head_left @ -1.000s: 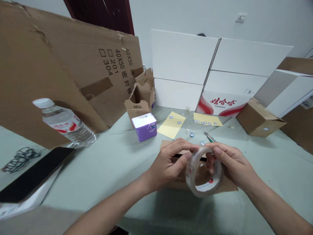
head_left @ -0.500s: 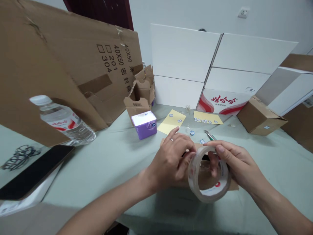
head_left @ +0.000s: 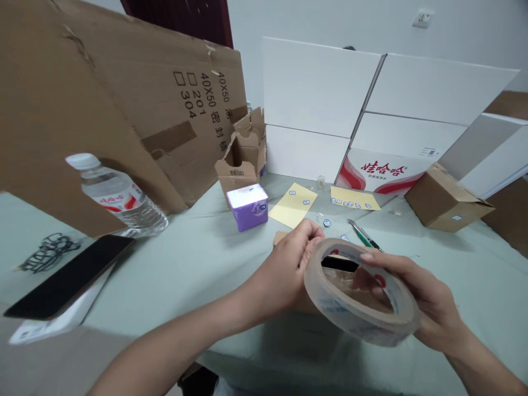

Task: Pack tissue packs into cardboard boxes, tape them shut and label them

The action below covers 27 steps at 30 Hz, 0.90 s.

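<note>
A wide roll of clear packing tape with a cardboard core is held tilted in front of me. My left hand grips its left rim with the fingers curled over the edge. My right hand holds its right side, with the fingertips reaching across the front of the roll and part of the hand showing through the core. A flat piece of cardboard lies under the hands, mostly hidden by them and the roll.
Two yellow label sheets with small stickers, green-handled tweezers, a purple tissue box, a water bottle, a black phone, cartons and a large cardboard sheet stand around the pale green tabletop.
The tape roll has tilted and come closer to me, now looking larger. My right hand has shifted further right along it, and the view has turned slightly.
</note>
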{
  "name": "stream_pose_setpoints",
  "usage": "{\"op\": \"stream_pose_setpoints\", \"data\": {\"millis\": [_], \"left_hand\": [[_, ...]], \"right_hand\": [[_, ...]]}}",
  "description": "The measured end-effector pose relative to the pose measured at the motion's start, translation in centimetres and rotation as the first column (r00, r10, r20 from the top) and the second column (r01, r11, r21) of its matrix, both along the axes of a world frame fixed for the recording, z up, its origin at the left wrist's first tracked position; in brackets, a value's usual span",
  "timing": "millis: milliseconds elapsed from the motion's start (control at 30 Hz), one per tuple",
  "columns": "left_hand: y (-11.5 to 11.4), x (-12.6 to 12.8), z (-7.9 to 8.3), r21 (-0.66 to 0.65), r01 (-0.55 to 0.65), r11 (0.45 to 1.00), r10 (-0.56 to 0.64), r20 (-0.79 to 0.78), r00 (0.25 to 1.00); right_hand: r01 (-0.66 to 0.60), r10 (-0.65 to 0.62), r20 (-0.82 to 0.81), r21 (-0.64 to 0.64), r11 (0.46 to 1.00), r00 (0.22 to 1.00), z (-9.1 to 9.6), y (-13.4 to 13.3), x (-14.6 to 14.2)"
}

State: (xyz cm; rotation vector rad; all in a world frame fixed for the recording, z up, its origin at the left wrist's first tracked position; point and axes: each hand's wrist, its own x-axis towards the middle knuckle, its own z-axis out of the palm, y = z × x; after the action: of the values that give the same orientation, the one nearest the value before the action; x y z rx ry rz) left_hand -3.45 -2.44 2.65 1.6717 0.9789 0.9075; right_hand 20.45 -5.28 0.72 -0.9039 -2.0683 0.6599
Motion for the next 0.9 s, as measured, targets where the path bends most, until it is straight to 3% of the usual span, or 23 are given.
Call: {"op": "stream_pose_setpoints", "data": {"millis": [133,233,333,500,700,900], "left_hand": [[0.5,0.2,-0.4,0.162,-0.086,0.983,0.114,-0.174,0.978],[1.1,0.6,-1.4,0.280,-0.138,0.950,0.222,-0.294,0.930],[1.4,1.1,-2.6,0.310,-0.139,0.940,0.260,-0.392,0.883],[1.1,1.4,-3.1,0.334,-0.074,0.940,0.235,-0.474,0.849],[1.0,1.3,-2.8,0.397,0.024,0.917,0.262,-0.648,0.715],[1.2,1.1,-3.4,0.442,0.017,0.897,0.298,-0.633,0.715]], "right_hand": [[0.128,-0.132,0.022,0.147,0.981,0.991,-0.4,-0.1,-0.7],[0.233,-0.234,-0.002,0.109,0.966,0.972,-0.9,-0.4,-0.4],[0.285,-0.285,-0.030,-0.001,0.959,0.958,-1.5,-0.7,0.0],[0.274,-0.273,0.029,-0.121,0.954,0.962,-2.2,-0.9,-0.1],[0.255,-0.258,0.208,0.043,0.966,0.943,-1.3,-1.3,0.2],[0.203,-0.224,0.280,0.104,0.974,0.934,0.1,-1.5,1.0]]}}
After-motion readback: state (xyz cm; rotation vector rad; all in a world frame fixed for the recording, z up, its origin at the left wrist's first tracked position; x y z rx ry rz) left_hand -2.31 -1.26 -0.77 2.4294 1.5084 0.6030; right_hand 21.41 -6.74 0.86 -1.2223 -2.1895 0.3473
